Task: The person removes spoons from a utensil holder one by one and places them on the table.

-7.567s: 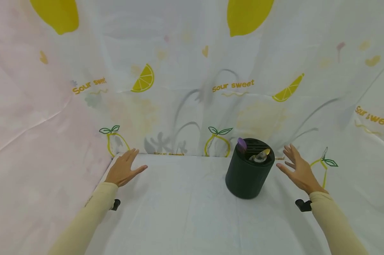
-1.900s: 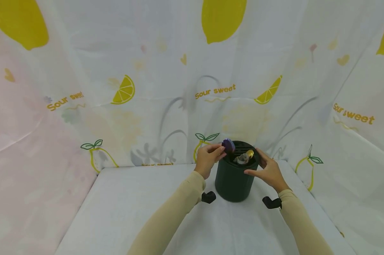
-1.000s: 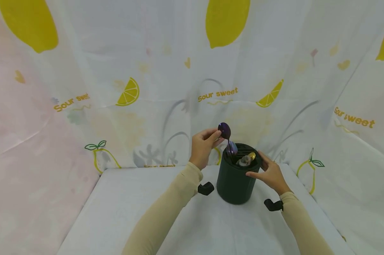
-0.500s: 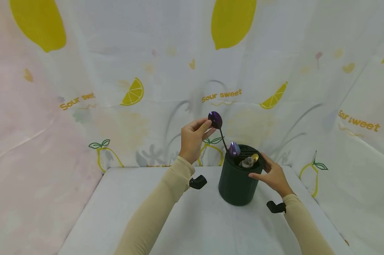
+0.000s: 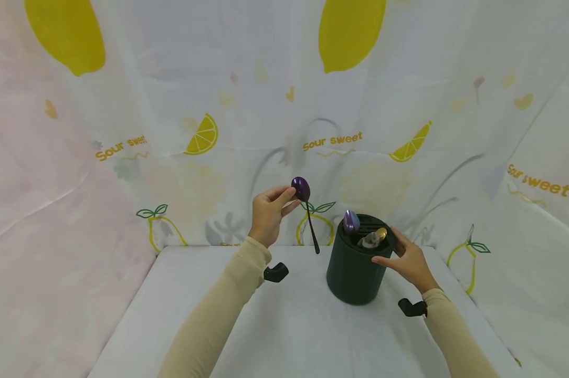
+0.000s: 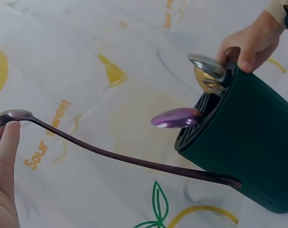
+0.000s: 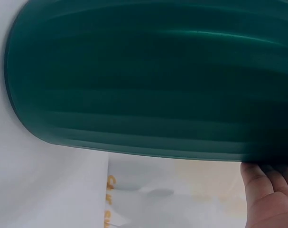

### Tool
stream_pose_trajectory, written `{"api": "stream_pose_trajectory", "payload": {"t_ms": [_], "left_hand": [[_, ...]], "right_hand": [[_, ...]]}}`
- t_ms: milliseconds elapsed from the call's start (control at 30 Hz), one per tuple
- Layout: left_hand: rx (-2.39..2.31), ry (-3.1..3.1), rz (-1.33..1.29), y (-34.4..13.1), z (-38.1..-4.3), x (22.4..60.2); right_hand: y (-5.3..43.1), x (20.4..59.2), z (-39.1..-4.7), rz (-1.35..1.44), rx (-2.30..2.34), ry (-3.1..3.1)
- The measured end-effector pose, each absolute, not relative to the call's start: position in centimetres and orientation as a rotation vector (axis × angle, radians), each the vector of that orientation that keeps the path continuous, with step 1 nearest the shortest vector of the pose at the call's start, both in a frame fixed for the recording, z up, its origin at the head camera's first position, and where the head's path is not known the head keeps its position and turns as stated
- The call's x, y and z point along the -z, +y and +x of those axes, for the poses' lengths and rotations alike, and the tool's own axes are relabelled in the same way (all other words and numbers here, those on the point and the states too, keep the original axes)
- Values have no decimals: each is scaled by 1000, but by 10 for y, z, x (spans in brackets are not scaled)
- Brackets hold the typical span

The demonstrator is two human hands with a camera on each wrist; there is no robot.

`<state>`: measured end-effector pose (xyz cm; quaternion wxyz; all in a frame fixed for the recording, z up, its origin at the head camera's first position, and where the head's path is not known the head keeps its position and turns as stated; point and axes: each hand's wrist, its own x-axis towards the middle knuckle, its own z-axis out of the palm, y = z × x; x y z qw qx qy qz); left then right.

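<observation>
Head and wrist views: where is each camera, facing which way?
Head: worn there, facing forward and down at the green holder; sleeves, left hand and right hand show.
Left wrist: worn there, facing the held spoon and holder; both hands and a sleeve show.
Right wrist: worn there, facing the holder's side; right hand shows.
Head and left wrist share the spoon.

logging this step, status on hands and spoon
Left hand pinches purple spoon by its bowl, clear of holder. Right hand grips holder near rim. No obstruction visible.

My left hand (image 5: pixel 266 216) pinches between thumb and fingers, higher than my right hand (image 5: pixel 411 264), whose thumb stands apart from its fingers; both forearms (image 5: pixel 213 317) reach forward.
</observation>
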<state>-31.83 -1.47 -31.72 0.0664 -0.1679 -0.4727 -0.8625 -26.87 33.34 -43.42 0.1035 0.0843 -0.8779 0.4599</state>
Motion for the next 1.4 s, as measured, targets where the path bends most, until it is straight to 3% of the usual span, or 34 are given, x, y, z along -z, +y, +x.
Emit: {"api": "stream_pose_trajectory", "payload": {"t_ms": [1067, 1400], "left_hand": [[2793, -1694, -20, -51, -328, 457], [2797, -1765, 42, -51, -328, 481]], "right_hand": [[334, 435, -266, 237, -1309, -2599], [333, 436, -267, 253, -1317, -2576]]}}
